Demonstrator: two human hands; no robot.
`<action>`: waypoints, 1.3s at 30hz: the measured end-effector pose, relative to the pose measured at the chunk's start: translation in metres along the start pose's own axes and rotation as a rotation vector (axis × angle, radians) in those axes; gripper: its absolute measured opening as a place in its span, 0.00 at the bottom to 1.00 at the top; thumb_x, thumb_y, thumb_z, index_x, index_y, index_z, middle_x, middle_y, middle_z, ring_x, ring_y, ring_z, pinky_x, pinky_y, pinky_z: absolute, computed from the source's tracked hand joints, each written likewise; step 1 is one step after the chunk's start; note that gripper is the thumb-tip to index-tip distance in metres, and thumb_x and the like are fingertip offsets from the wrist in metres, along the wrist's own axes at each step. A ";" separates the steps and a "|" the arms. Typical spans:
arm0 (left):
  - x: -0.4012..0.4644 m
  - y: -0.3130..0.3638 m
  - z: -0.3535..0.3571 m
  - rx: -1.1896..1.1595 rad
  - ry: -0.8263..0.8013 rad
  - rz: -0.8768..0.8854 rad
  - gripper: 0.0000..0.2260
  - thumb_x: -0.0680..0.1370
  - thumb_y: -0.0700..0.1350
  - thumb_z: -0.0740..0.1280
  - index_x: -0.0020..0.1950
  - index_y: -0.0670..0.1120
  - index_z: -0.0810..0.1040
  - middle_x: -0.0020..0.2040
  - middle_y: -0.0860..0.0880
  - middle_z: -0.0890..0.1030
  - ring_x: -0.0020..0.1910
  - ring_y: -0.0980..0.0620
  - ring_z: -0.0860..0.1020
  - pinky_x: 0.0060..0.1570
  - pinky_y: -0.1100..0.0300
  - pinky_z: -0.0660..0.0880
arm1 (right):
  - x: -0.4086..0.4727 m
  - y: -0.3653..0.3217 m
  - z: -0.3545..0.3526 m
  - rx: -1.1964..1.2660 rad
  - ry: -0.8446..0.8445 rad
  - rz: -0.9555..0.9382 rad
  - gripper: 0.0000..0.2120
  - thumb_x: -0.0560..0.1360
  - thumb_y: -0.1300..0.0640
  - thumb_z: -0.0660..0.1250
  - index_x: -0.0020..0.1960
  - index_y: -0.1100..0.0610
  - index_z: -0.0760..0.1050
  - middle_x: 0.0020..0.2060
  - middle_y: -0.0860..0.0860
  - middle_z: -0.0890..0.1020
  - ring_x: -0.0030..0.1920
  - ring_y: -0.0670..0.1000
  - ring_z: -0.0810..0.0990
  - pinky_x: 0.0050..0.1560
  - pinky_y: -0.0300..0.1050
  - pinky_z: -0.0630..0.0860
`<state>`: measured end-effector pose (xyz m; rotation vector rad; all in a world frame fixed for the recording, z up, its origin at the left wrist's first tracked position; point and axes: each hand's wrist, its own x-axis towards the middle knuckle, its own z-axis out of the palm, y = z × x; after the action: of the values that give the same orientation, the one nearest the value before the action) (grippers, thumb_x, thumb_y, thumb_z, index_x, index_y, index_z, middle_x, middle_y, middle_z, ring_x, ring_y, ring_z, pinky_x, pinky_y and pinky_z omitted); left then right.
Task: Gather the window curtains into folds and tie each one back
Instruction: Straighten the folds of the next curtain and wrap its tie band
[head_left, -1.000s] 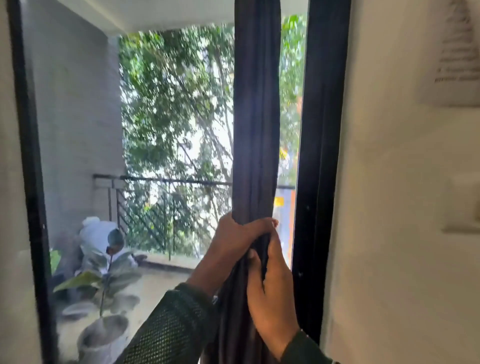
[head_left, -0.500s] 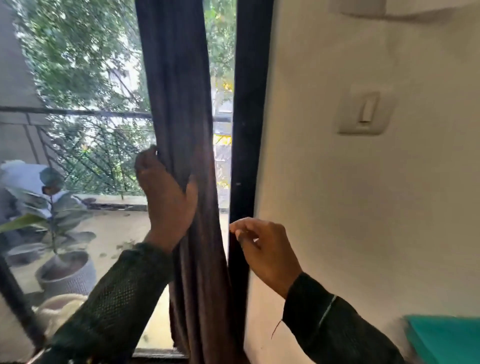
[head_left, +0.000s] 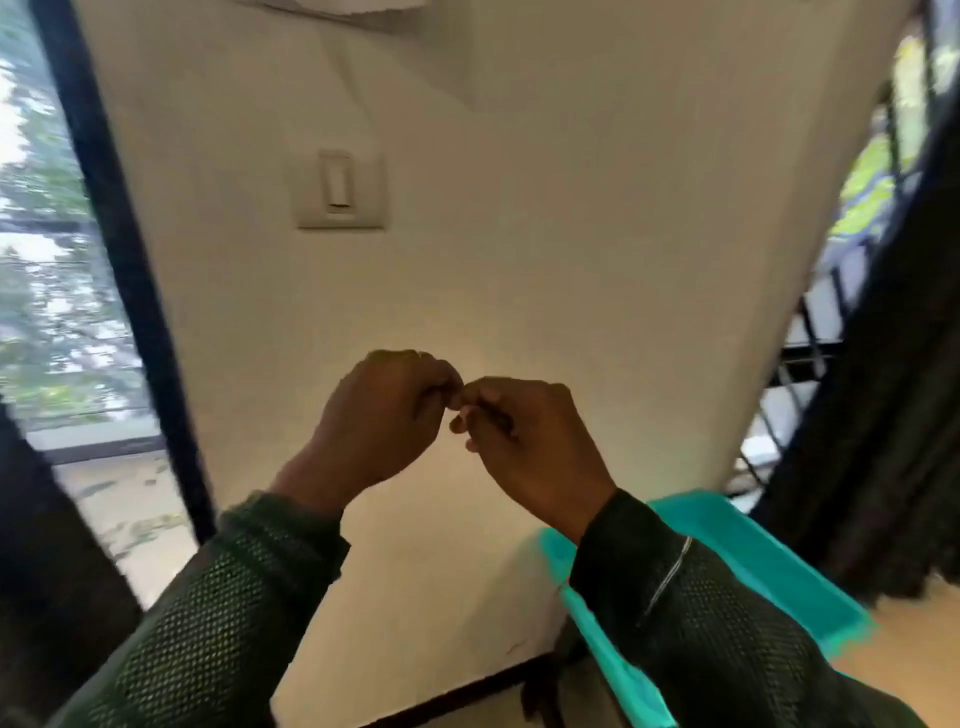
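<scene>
Left hand (head_left: 387, 415) and right hand (head_left: 524, 441) were raised together in front of the bare wall (head_left: 571, 260), fingertips meeting, each with fingers curled in as if pinching something small between them. What they pinched was too small and blurred to make out; possibly a tie or cord, but I could not tell. Neither hand touched any curtain.

Two dark curtains were in view, both well apart from the hands. One hung at the far right edge (head_left: 893, 415), in front of a window with a railing beyond it; it looked bunched and narrow, though no tie showed on it. Part of another dark curtain (head_left: 47, 545) sat at the lower left, beside the black window frame (head_left: 119, 260), cut off by the picture edge. Whether it was tied could not be seen.

A light switch (head_left: 340, 189) was on the wall above the hands. A teal tray (head_left: 769, 566) stood low at the right, behind the right sleeve.

Judgement on progress: gathering seemed at least partly done, since both curtains hung as narrow bundles and glass showed clear beside them. Tying back was not confirmed for either one. The hands, busy with something tiny at the wall, were likely readying a tie or working at a hook; securing each curtain looked to be still ahead.
</scene>
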<state>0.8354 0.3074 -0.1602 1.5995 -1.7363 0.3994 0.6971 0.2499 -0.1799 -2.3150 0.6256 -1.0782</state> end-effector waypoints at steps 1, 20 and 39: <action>0.012 0.022 0.015 -0.041 -0.010 0.022 0.14 0.68 0.39 0.57 0.41 0.41 0.82 0.37 0.45 0.83 0.36 0.44 0.80 0.39 0.48 0.77 | -0.009 0.012 -0.026 -0.022 0.033 0.021 0.13 0.75 0.55 0.59 0.52 0.54 0.80 0.43 0.51 0.84 0.41 0.52 0.83 0.45 0.54 0.80; 0.143 0.280 0.236 -0.493 -0.412 0.396 0.10 0.75 0.38 0.62 0.42 0.50 0.80 0.34 0.59 0.77 0.32 0.58 0.75 0.36 0.69 0.67 | -0.142 0.151 -0.315 -0.440 0.383 0.422 0.10 0.78 0.62 0.60 0.50 0.57 0.80 0.39 0.47 0.81 0.40 0.48 0.81 0.46 0.50 0.80; 0.366 0.370 0.423 -0.569 -0.154 0.275 0.13 0.73 0.35 0.67 0.42 0.54 0.80 0.38 0.62 0.80 0.42 0.64 0.79 0.39 0.76 0.72 | -0.052 0.370 -0.545 -0.368 0.369 0.318 0.11 0.77 0.59 0.61 0.50 0.47 0.79 0.38 0.42 0.82 0.39 0.43 0.82 0.43 0.47 0.81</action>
<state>0.3709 -0.1733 -0.1084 1.0095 -1.9670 -0.0972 0.1641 -0.1382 -0.1327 -2.2077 1.3862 -1.3297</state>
